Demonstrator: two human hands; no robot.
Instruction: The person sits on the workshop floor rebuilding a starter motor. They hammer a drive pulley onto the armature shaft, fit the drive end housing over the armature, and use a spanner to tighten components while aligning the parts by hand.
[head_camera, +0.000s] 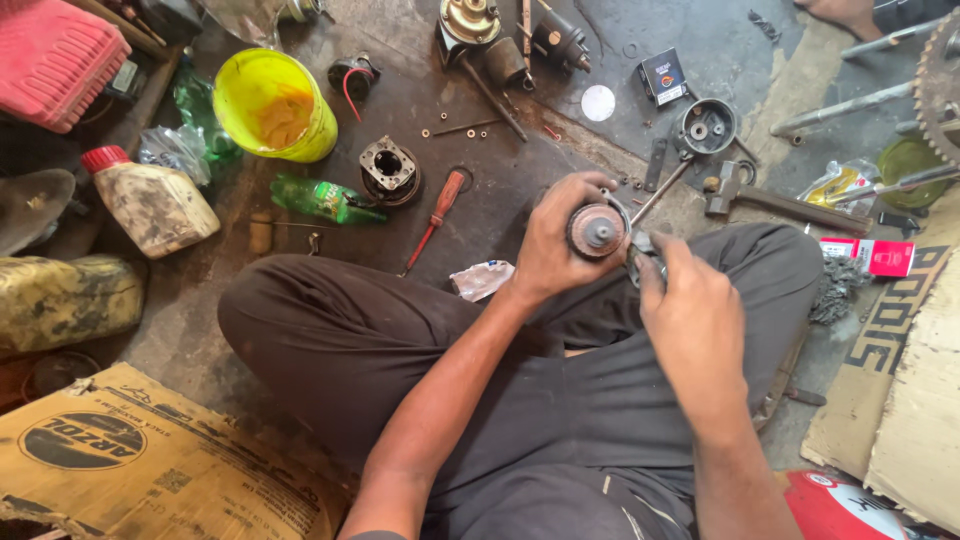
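Left hand: closed around a rusty round motor part, held above the person's lap.
Right hand: gripping a small metal tool that touches the part's right edge.
Floor, far left: yellow bucket, green bottle.
Floor, centre: red-handled screwdriver.
Far right: hammer.

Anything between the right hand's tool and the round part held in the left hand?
Nothing visible. The left hand grips the rotor; the right hand holds a metal tool right against its side, no gap showing.
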